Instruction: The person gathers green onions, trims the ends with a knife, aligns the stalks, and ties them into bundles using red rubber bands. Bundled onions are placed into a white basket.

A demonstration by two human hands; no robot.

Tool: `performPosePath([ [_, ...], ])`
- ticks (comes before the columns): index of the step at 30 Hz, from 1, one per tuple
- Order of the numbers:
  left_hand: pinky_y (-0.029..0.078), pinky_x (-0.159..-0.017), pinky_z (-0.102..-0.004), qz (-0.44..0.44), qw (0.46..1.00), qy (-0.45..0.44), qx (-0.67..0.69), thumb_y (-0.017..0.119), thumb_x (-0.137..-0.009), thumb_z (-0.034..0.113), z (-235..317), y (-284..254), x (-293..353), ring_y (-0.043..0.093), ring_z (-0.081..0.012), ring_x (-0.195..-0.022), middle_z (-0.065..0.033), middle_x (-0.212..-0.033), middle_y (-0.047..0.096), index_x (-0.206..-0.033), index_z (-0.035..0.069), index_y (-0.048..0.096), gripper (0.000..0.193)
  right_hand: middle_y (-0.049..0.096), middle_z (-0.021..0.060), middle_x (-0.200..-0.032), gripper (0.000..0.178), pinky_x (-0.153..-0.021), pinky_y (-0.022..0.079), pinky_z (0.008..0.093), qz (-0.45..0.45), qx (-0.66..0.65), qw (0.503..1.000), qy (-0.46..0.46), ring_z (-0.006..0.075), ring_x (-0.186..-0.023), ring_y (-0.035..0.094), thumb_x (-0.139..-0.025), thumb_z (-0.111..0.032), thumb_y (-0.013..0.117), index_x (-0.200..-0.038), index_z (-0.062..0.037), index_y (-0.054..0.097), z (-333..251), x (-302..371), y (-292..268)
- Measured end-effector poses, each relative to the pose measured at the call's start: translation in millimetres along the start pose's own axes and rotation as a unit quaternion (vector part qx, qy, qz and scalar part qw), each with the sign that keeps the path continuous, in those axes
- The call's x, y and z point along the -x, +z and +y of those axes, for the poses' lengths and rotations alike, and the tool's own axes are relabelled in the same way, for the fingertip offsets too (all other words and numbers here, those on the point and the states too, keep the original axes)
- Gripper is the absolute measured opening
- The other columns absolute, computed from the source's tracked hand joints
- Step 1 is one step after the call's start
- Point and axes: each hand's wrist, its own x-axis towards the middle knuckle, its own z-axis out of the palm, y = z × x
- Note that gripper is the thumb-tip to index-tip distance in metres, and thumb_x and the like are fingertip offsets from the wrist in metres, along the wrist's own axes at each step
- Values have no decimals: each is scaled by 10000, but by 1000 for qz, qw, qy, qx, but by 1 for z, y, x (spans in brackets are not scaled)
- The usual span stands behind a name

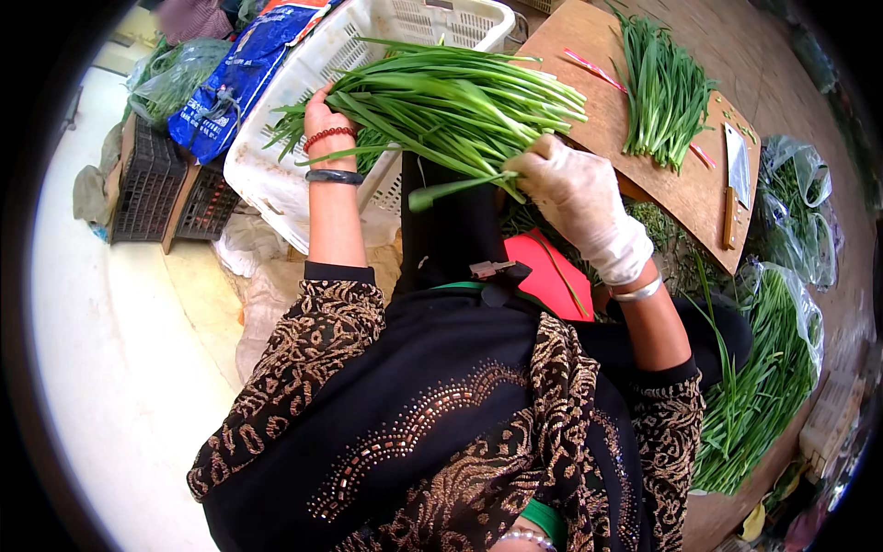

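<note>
A large bunch of garlic chives (451,97) lies across my left hand (326,121), above a white plastic crate. The bare left hand is wrapped round the leafy side, with most of its fingers hidden under the blades. White stem ends point right, toward my right hand (575,189). That hand wears a white glove, and its fingers are closed on a few chive blades at the bunch's lower edge. One loose blade sticks out leftward from the glove. Another bunch of chives (664,92) lies on the wooden board (589,46) at the far right.
On the board's right side lies a cleaver (736,170) with a wooden handle, near red-and-white strips (596,70). Plastic bags of chives (763,368) stand at the right. The white crate (253,156), a blue sack (235,87) and dark crates (152,175) are at the left.
</note>
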Motion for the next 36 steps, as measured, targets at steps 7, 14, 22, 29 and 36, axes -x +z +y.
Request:
performPosePath([
  [7, 528, -913, -517, 38, 999, -6, -18, 536, -911, 143, -8, 6, 6, 654, -370, -971, -201, -1089, 678, -1028, -14, 625, 215, 650, 103, -894, 203, -663, 527, 373, -269, -85, 947, 155, 298, -809, 660, -825, -251, 726, -956, -100, 692, 11, 96, -24],
  [14, 549, -894, -519, 16, 999, -38, -4, 534, -919, 132, -7, 5, 12, 664, -369, -966, -202, -1056, 687, -1020, -18, 641, 210, 669, 88, -885, 340, -644, 508, 324, 29, -187, 934, 302, 186, -667, 619, -765, -282, 811, -1028, -86, 722, -2, 48, -22],
  [22, 529, -900, -503, -50, 999, -8, -12, 606, -851, 184, 4, -1, 20, 651, -338, -962, -159, -1064, 687, -1030, 12, 640, 251, 722, 71, -843, 335, -700, 488, 265, 161, -385, 830, 371, 94, -750, 608, -900, -266, 714, -1048, 34, 710, 9, -16, 12],
  [29, 494, -975, -504, -121, 991, 58, 17, 648, -839, 170, 3, -3, 43, 642, -354, -1023, -181, -1113, 678, -1081, -8, 647, 300, 706, 42, -920, 316, -752, 483, 255, 130, -542, 714, 424, 92, -822, 595, -899, -240, 714, -1071, 25, 705, 45, -13, 29],
  [36, 555, -881, -464, -136, 988, 58, 50, 558, -891, 148, 0, 3, 33, 667, -338, -940, -195, -1031, 687, -1008, -49, 634, 241, 662, -6, -862, 269, -680, 454, 213, 96, -549, 732, 390, 57, -744, 558, -897, -147, 666, -1108, 18, 683, 38, -15, 23],
])
